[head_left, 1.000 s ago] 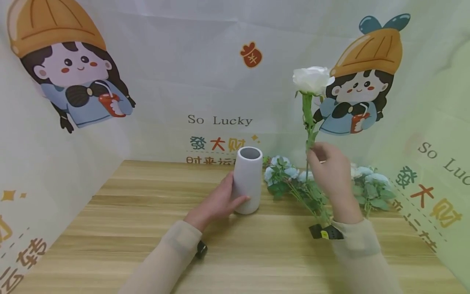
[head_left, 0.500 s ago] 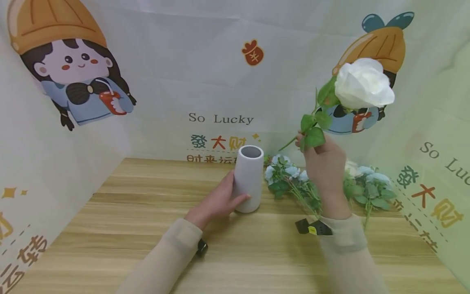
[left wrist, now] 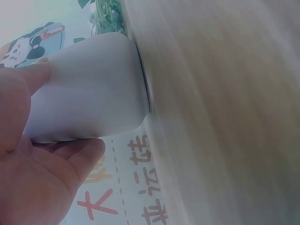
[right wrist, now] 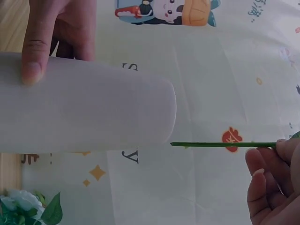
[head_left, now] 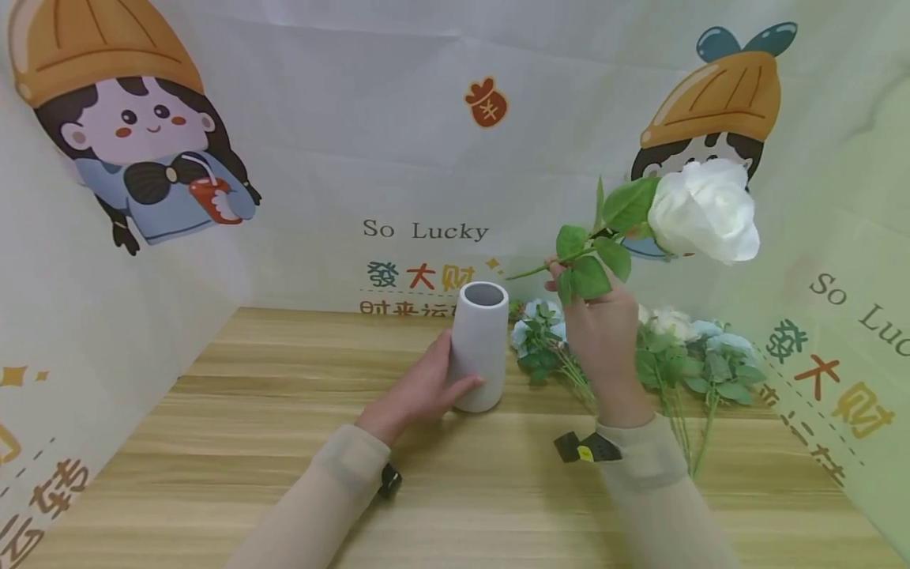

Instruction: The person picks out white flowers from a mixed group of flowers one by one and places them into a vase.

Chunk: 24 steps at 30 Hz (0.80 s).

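A tall white vase (head_left: pixel 480 352) stands upright on the wooden table. My left hand (head_left: pixel 419 391) grips its lower left side, the thumb lying across the front; the left wrist view shows the fingers round the vase (left wrist: pixel 89 89). Above and right of the vase, my right hand (head_left: pixel 604 332) pinches the green stem of a white rose (head_left: pixel 705 212). The bloom leans to the right and the bare stem end points left, towards the vase mouth. In the right wrist view the stem (right wrist: pixel 220 145) ends close to the vase's rim, outside it.
Blue flowers (head_left: pixel 543 328) with leafy stems lie on the table right of the vase. Further right lie a white flower (head_left: pixel 671 324) and more blue flowers (head_left: pixel 732 352). A printed cloth (head_left: pixel 320 142) hangs behind the wooden table (head_left: pixel 284 379) and along both sides.
The rose has tipped from upright to leaning right, its stem end swinging up and left. My right hand has shifted left towards the vase. My left hand and the vase stay put.
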Each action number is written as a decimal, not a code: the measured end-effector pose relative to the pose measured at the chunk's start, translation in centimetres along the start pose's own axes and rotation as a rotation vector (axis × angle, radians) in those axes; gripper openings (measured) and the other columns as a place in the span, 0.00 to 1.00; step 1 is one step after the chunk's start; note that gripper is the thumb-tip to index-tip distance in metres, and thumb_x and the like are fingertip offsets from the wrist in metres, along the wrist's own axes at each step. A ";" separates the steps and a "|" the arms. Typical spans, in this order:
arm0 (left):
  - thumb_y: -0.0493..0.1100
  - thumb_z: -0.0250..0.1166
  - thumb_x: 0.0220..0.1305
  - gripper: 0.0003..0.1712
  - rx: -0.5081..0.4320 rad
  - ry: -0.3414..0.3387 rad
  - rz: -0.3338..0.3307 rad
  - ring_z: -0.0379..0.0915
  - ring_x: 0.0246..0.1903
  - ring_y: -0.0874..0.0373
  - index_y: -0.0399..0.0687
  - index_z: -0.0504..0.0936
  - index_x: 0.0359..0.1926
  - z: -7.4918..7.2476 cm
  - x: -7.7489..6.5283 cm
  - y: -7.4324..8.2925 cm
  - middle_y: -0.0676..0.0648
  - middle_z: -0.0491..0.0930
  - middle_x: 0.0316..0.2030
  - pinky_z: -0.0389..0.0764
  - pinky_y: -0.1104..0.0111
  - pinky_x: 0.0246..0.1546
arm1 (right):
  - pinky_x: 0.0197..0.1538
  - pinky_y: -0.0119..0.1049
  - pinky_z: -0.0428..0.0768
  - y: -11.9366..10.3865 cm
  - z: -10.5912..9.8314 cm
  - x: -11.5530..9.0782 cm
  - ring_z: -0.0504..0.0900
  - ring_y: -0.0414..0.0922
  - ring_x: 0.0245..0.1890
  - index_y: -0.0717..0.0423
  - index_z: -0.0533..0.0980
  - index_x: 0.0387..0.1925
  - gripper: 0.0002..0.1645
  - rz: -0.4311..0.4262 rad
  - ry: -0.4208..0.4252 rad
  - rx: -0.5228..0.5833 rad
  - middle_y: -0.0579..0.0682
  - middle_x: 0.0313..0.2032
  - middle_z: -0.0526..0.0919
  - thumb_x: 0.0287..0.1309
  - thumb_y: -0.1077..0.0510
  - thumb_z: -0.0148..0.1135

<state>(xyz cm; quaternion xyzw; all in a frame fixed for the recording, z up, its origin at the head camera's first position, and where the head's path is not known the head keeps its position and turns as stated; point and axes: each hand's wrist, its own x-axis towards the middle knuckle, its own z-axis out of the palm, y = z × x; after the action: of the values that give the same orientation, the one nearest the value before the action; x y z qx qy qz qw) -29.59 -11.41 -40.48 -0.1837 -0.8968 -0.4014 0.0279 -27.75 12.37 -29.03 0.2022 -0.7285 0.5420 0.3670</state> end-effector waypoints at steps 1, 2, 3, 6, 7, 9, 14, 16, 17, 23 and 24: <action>0.52 0.72 0.76 0.51 0.001 0.001 0.002 0.67 0.78 0.38 0.41 0.52 0.85 0.0 0.0 0.0 0.33 0.65 0.79 0.67 0.42 0.83 | 0.41 0.22 0.85 -0.1 0.1 -0.1 0.86 0.23 0.37 0.63 0.88 0.53 0.12 0.001 -0.008 -0.008 0.62 0.49 0.93 0.77 0.60 0.67; 0.52 0.72 0.76 0.51 0.002 0.002 0.004 0.67 0.78 0.38 0.41 0.52 0.84 0.0 0.0 0.0 0.33 0.65 0.79 0.68 0.42 0.83 | 0.41 0.22 0.85 -0.1 0.3 -0.2 0.86 0.23 0.37 0.62 0.88 0.54 0.12 -0.002 -0.015 -0.017 0.61 0.49 0.93 0.77 0.61 0.67; 0.52 0.72 0.76 0.51 0.001 0.002 0.004 0.67 0.78 0.38 0.41 0.52 0.84 0.0 -0.1 0.0 0.33 0.65 0.79 0.68 0.43 0.83 | 0.41 0.22 0.85 -0.1 0.4 -0.3 0.86 0.24 0.37 0.62 0.88 0.54 0.12 -0.008 -0.021 -0.025 0.60 0.49 0.93 0.77 0.60 0.68; 0.52 0.72 0.76 0.51 -0.001 0.004 0.004 0.67 0.78 0.38 0.41 0.52 0.85 0.0 -0.1 0.0 0.33 0.65 0.78 0.68 0.42 0.83 | 0.43 0.22 0.87 0.1 0.8 -0.4 0.89 0.34 0.36 0.63 0.87 0.53 0.11 -0.055 -0.044 -0.033 0.59 0.49 0.93 0.76 0.60 0.68; 0.52 0.72 0.76 0.51 -0.003 0.005 0.004 0.67 0.78 0.38 0.41 0.52 0.85 0.0 -0.1 -0.1 0.33 0.65 0.78 0.68 0.42 0.83 | 0.45 0.22 0.87 0.3 1.0 -0.4 0.90 0.38 0.36 0.63 0.87 0.52 0.11 -0.075 -0.048 -0.034 0.59 0.48 0.93 0.76 0.60 0.69; 0.52 0.72 0.76 0.51 -0.004 0.005 0.003 0.67 0.78 0.38 0.41 0.52 0.85 0.0 0.0 -0.1 0.33 0.65 0.78 0.68 0.42 0.82 | 0.45 0.23 0.88 0.6 1.4 -0.5 0.91 0.46 0.36 0.64 0.87 0.50 0.11 -0.107 -0.057 -0.042 0.59 0.48 0.94 0.76 0.60 0.69; 0.52 0.72 0.76 0.51 0.003 0.009 0.014 0.68 0.77 0.37 0.40 0.52 0.84 0.0 -0.1 -0.2 0.32 0.66 0.78 0.69 0.43 0.82 | 0.41 0.21 0.85 1.4 2.4 -0.7 0.92 0.53 0.39 0.63 0.87 0.46 0.09 -0.092 -0.087 -0.076 0.58 0.48 0.94 0.75 0.59 0.70; 0.52 0.72 0.76 0.51 0.011 0.010 0.025 0.69 0.77 0.37 0.39 0.53 0.84 0.0 -0.1 -0.2 0.31 0.67 0.77 0.69 0.43 0.82 | 0.39 0.22 0.83 1.7 2.6 -0.9 0.92 0.53 0.40 0.61 0.88 0.47 0.09 -0.061 -0.096 -0.096 0.58 0.48 0.94 0.74 0.59 0.71; 0.52 0.72 0.76 0.51 0.014 0.011 0.031 0.69 0.77 0.37 0.39 0.53 0.84 0.0 -0.1 -0.2 0.31 0.67 0.77 0.69 0.43 0.82 | 0.39 0.23 0.81 1.9 2.7 -1.0 0.92 0.54 0.41 0.61 0.89 0.48 0.09 -0.049 -0.099 -0.114 0.58 0.48 0.94 0.73 0.58 0.72; 0.51 0.72 0.76 0.50 0.013 0.013 0.048 0.69 0.76 0.37 0.38 0.54 0.83 0.0 -0.1 -0.2 0.31 0.67 0.76 0.70 0.43 0.82 | 0.37 0.27 0.80 2.2 3.1 -1.3 0.89 0.51 0.37 0.60 0.89 0.49 0.10 -0.020 -0.109 -0.161 0.58 0.45 0.95 0.72 0.59 0.73; 0.51 0.72 0.76 0.50 0.012 0.014 0.049 0.70 0.76 0.37 0.38 0.54 0.83 0.1 -0.1 -0.2 0.31 0.67 0.76 0.70 0.43 0.82 | 0.36 0.27 0.79 2.2 3.2 -1.3 0.88 0.50 0.35 0.61 0.89 0.50 0.10 -0.020 -0.111 -0.162 0.58 0.45 0.95 0.73 0.59 0.72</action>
<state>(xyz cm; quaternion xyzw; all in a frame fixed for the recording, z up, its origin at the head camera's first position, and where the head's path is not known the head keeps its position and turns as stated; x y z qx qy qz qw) -29.58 -11.51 -40.66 -0.2029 -0.8942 -0.3964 0.0451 -29.46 9.97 -31.87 0.2089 -0.7871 0.4657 0.3463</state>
